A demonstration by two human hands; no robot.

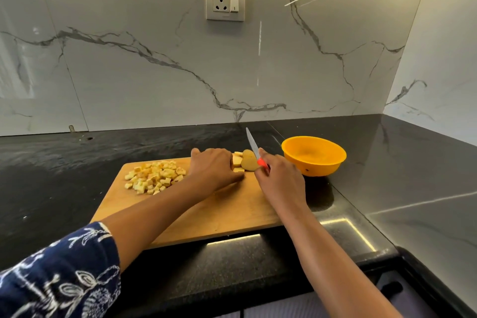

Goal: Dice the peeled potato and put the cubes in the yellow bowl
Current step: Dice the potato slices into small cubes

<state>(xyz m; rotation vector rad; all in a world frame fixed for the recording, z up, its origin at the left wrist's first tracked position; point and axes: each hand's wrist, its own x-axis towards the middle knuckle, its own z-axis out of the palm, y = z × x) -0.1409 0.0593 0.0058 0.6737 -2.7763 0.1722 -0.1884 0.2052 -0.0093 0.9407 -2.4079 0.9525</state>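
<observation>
**Dicing station: potato partly cut, cubes on the board**

Work surface: a wooden cutting board [232, 212] lies on the dark counter [64, 175], set at a slight angle.

Task items: a heap of potato cubes [154, 175] sits on the far left part of the board. The uncut potato [249, 160], a rounded end piece with a few pale slabs against its left side, lies at the board's far right corner. The yellow bowl [320, 169] stands upright on the counter just right of that corner, apart from the board.

Left hand [214, 168]: palm down on the board between the heap and the potato, fingers curled onto the slabs and thumb stretched along the near side. The fingertips are hidden.

Right hand [280, 181]: clamped round the red handle of a knife [253, 146]. The blade slants up, pointing far and slightly left, with its heel at the potato's right edge. Contact there cannot be confirmed.

Other: a patterned blue sleeve [59, 273] covers the left arm. A socket plate [225, 2] is fixed to the marble wall behind.
</observation>
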